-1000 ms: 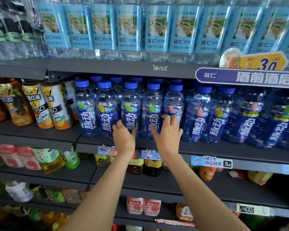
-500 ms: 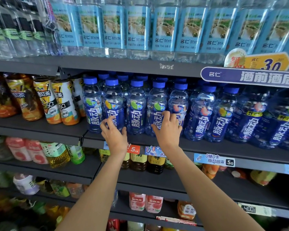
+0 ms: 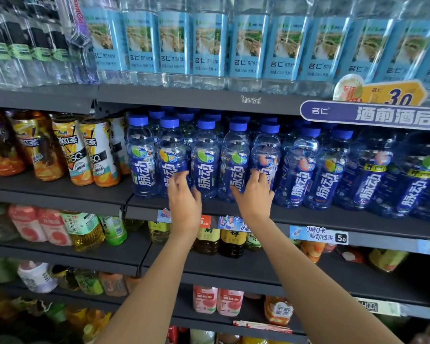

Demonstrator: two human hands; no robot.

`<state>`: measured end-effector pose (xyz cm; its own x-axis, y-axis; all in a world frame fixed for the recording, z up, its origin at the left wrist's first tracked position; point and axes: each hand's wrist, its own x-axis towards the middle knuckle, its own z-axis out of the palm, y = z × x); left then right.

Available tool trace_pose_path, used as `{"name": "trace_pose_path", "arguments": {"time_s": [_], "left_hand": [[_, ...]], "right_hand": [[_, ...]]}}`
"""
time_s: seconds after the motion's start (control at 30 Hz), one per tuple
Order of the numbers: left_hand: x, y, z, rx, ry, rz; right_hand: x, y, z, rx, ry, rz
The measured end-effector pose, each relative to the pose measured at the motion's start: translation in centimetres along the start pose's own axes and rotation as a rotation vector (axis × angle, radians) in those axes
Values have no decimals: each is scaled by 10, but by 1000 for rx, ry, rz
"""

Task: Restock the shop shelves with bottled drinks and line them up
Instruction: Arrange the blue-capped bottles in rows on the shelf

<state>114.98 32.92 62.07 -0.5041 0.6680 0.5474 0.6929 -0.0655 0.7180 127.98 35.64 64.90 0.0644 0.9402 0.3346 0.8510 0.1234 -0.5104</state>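
Two hands: both raised to the front row of blue-capped bottles point(image 3: 205, 157) on the middle shelf point(image 3: 308, 216).
Left hand point(image 3: 184, 197): fingers straight and loosely spread, tips against the lower label of the second bottle point(image 3: 170, 157) from the row's left end; nothing gripped, a flat push or nudge by the look of it.
Right hand point(image 3: 255, 192): fingers extended and fanned across the lower label of the fifth bottle point(image 3: 266, 155); thumb towards the fourth; pressing, not clasping.
Likely reason for flat contact: squaring fronts to the shelf edge and turning labels outward rather than lifting.
Row state: caps roughly level, labels mostly forward, bottles touching side to side, more rows behind.
Stage, judged: stocking here looks done; lining up under way.
Neighbours: tea bottles point(image 3: 85, 150) just left, leaning; water bottles point(image 3: 209, 43) on the shelf above; price tag point(image 3: 319, 235) on the shelf lip.
Risk: tight packing, so a hard nudge may tip a neighbour.
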Motion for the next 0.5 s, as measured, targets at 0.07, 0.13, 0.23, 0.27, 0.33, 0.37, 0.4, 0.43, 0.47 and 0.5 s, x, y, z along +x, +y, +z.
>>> {"name": "trace_pose_path", "arguments": {"time_s": [0.07,0.13,0.23,0.27,0.33,0.37,0.4,0.43,0.47,0.5], "left_hand": [[1,10,9,-17,-81,-56],[8,14,17,-13,-166,-156],[13,12,25,44,-225,-188],[15,12,27,68,-230,-188],[17,13,29,136,-235,-184],[18,13,31,170,-232,-181],[18,14,32,197,-225,-179],[19,15,33,210,-215,-182],[20,16,33,212,-201,-185],[22,15,33,211,-188,-187]], "right_hand": [[0,0,3,35,-56,54],[-1,-2,9,99,-87,111],[2,-7,20,147,-97,187],[4,-10,23,161,-95,209],[5,-15,28,171,-83,241],[6,-16,32,165,-69,251],[7,-17,34,155,-49,256],[7,-17,36,147,-27,261],[8,-17,38,145,1,267],[9,-17,39,143,27,270]]}}
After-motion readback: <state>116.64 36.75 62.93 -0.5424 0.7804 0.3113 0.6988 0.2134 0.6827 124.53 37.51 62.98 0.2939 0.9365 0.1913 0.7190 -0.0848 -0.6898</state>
